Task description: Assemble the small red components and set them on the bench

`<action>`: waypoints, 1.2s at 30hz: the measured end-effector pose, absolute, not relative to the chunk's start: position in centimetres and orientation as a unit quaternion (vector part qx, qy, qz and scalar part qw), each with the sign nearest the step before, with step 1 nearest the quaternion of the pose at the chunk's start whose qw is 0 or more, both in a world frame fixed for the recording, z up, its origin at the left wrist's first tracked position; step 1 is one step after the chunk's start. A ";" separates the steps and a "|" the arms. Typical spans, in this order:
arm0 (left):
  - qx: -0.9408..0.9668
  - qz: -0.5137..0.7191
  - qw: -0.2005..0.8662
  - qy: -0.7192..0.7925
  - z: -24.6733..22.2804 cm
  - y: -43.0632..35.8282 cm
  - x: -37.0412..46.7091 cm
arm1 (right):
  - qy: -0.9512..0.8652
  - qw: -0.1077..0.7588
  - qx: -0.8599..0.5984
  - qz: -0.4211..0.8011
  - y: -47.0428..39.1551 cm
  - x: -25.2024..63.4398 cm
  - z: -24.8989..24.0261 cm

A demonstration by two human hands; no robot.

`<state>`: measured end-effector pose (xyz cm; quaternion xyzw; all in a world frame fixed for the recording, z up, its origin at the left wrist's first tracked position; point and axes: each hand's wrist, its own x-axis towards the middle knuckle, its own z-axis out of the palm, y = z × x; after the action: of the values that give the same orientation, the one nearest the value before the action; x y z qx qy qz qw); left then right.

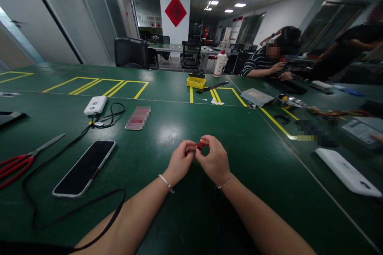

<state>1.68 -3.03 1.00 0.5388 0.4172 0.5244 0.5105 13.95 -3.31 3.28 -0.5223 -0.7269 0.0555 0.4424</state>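
Note:
Just above the green tabletop (167, 183), my two hands meet at the fingertips around a small red and orange piece (200, 144). Its kind is too small to make out. My right hand (214, 159) pinches it between thumb and index finger, leaving a round gap inside the grip. From the other side, the closed fingers of my left hand (181, 161) press against the same piece and partly hide it. Each wrist wears a thin bracelet.
Left of my arms lie a smartphone (85, 169), red-handled scissors (18, 165), a white power bank (95, 105) and a black cable (60, 149). A yellow tray (196, 83) and a white bottle (220, 63) stand farther back. Another white device (348, 171) lies right. A person in stripes (263, 61) sits across.

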 end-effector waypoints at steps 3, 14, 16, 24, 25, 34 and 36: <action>0.430 0.493 0.666 0.359 0.8 -2.5 1.6 | -0.763 0.404 -0.505 0.023 -3.1 14.4 3.3; 0.320 0.455 0.795 0.241 1.1 -2.9 1.0 | -0.791 0.437 -0.423 0.070 -2.6 14.7 2.7; 0.323 0.451 0.798 0.236 1.1 -2.9 1.0 | -0.794 0.431 -0.422 0.072 -2.5 14.9 2.7; 0.325 0.446 0.798 0.243 1.1 -2.8 1.0 | -0.780 0.439 -0.433 0.106 -2.6 14.7 2.8; 0.326 0.445 0.797 0.245 1.0 -2.8 1.0 | -0.778 0.440 -0.435 0.111 -2.6 14.6 2.8; 0.333 0.442 0.800 0.231 0.8 -2.7 0.9 | -0.789 0.427 -0.425 0.119 -2.7 14.9 2.8; 0.333 0.442 0.800 0.232 0.8 -2.7 1.0 | -0.795 0.421 -0.422 0.115 -2.7 14.7 2.8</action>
<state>0.95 -2.70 0.84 0.3325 0.2324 0.4417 0.8002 14.75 -2.66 2.85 -0.4220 -0.7946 0.1150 0.4211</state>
